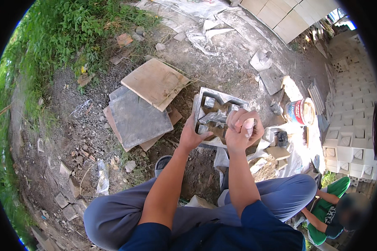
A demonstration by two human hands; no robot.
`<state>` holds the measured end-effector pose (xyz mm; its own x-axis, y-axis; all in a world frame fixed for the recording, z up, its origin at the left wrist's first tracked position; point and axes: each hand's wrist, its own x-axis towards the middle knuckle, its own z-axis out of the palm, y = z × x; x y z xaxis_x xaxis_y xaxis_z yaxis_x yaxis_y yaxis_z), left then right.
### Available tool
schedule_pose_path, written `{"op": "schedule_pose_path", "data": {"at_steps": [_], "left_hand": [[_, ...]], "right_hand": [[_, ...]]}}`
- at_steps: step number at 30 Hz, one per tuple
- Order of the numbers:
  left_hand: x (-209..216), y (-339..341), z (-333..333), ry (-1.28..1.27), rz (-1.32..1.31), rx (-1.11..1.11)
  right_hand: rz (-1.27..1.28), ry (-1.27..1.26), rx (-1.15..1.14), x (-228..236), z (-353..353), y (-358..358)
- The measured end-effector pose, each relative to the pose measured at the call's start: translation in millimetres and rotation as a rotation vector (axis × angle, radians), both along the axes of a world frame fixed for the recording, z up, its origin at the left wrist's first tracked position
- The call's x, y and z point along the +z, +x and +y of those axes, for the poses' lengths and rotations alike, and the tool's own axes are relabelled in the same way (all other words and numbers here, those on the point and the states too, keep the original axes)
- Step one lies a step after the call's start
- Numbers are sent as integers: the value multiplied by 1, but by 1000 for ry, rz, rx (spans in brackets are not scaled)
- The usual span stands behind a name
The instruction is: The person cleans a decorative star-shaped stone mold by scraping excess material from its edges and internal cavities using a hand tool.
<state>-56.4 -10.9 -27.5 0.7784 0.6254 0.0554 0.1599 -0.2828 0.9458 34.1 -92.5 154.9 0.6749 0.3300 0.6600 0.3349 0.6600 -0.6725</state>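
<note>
A square grey block mould [243,101] with several hollows and raised lumps inside lies on the ground before me. My left hand [191,134] grips its left side, the thumb over the rim and the fingers along the outer wall. Over the mould's right part, my right hand [244,129] is closed in a fist with the thumb on top. Whatever it holds is hidden by the fingers. Beside the fist, inside the mould, a pale greyish metal-looking piece [214,116] shows; I cannot tell whether the fist holds it.
Flat square slabs [142,119] are piled to the left. A paint bucket [299,112] stands at the right, near a white sheet [295,161]. Pale blocks [349,125] are stacked along the far right. Another person [329,209] sits at the lower right.
</note>
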Motion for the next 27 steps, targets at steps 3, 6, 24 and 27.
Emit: {"op": "schedule_pose_path", "data": {"at_steps": [3, 6, 24, 27], "left_hand": [[10, 12, -2, -108, -44, -101], [4, 2, 3, -84, 18, -37], [4, 5, -1, -145, 67, -62], [6, 6, 1, -197, 61, -58]], "right_hand": [[25, -182, -78, -25, 7, 15], [49, -151, 7, -6, 8, 8], [-99, -320, 8, -18, 8, 14], [-67, -507, 110, -22, 15, 33]]}}
